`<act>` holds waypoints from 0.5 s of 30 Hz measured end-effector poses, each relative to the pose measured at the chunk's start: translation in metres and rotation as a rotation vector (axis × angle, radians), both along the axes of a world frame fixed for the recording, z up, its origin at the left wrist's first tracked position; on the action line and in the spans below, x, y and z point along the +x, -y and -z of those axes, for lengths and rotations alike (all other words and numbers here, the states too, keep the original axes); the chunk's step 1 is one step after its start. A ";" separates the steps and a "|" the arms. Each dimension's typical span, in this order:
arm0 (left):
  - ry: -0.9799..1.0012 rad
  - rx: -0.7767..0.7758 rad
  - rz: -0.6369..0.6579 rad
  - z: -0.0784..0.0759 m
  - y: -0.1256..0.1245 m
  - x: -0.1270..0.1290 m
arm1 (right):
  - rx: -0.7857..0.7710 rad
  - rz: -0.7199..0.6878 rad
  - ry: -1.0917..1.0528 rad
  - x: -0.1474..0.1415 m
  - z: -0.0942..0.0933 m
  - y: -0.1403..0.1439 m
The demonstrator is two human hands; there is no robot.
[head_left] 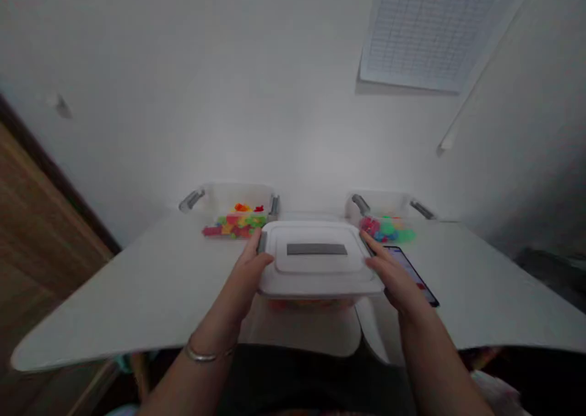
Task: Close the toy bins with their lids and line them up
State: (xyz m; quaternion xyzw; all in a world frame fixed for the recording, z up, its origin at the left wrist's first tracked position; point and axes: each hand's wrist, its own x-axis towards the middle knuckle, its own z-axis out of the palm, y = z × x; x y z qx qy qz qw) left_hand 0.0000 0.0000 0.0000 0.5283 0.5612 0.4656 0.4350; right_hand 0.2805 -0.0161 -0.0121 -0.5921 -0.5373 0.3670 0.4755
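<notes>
White box [315, 257] sits on the surface [137, 294]. The left hand [249, 269] and right hand [394, 275] grip its sides, fingers closed on it.

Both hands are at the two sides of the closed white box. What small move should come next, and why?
Probably lift the side latches. The left hand and right hand each rest at a grey latch of the lidded box, and its lid sits flat and closed. The two other boxes behind it already stand open with coloured pieces.
</notes>
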 end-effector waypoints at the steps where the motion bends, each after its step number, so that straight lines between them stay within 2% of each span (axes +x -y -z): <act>1: -0.012 -0.005 -0.005 0.000 -0.001 0.000 | 0.011 0.002 0.026 0.001 0.000 0.000; 4: -0.061 0.034 -0.011 0.001 -0.004 0.000 | 0.036 0.006 0.088 0.003 0.000 -0.002; 9: -0.201 0.216 -0.006 0.009 -0.009 -0.002 | 0.074 0.017 0.168 0.005 0.009 -0.005; 13: -0.455 0.248 -0.005 0.009 -0.010 -0.003 | 0.163 0.047 0.219 0.007 0.017 -0.006; 15: -0.620 0.325 -0.009 0.007 -0.008 -0.002 | 0.188 0.044 0.188 0.007 0.019 -0.008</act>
